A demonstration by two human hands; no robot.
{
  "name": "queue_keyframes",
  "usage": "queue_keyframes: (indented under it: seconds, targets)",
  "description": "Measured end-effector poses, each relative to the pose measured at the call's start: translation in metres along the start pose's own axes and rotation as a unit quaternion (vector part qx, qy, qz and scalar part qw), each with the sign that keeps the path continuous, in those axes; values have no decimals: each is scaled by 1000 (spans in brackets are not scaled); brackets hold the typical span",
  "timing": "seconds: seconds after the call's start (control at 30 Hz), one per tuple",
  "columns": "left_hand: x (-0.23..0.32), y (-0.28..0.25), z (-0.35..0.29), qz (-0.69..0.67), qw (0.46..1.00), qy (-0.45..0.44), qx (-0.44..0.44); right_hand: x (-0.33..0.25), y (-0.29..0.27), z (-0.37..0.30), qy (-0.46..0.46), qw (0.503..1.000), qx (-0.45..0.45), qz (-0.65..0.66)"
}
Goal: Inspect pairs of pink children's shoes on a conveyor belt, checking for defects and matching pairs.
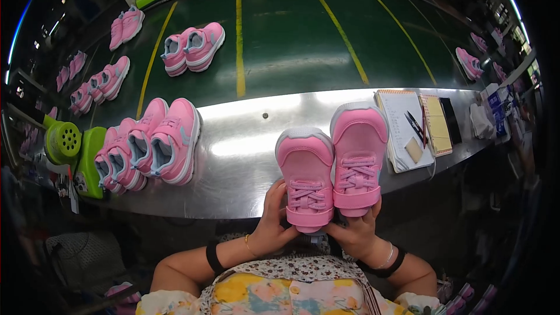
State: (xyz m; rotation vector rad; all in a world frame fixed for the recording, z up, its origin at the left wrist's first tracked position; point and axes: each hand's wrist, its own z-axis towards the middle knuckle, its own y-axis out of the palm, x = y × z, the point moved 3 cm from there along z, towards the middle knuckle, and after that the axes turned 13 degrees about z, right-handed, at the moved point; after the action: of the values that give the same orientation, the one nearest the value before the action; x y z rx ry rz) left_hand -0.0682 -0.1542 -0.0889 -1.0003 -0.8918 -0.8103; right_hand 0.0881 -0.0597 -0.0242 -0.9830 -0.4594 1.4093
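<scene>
Two pink children's sneakers are held up side by side over the front edge of the metal bench, toes pointing away from me. My left hand [274,213] grips the left sneaker [305,181] near its heel. Around the heel end of the right sneaker [358,157] my right hand [357,234] is closed; that shoe sits slightly higher. Both show lilac laces, a pink strap and a pale toe rim. My fingers are partly hidden behind the shoes.
Several pink sneakers [175,140] stand in a row on the metal bench [233,189], beside a lime-green hot-air tool [64,142]. Another pair [194,46] rests on the green belt [274,41] with yellow lines. Notebooks [402,122], thread snips [415,125] and a pen lie at right.
</scene>
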Motion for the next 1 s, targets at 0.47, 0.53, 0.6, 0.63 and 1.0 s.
queue_keyframes:
  seconds: [0.47,0.53,0.6,0.63,1.0]
  targets:
    - [0,0,3,7,1000,-12,19,10,-4,11,-21,999,-20,42]
    - [2,-7,12,2,999,-47,19,24,-12,32,15,994,-94,61]
    - [6,-19,23,-50,994,-91,-12,45,-17,40,76,977,-191,52]
    - [8,-23,25,-50,995,-90,-9,46,-22,55,97,978,-179,50]
    - [-19,-106,-3,132,967,-134,170,113,-6,50,198,892,0,407]
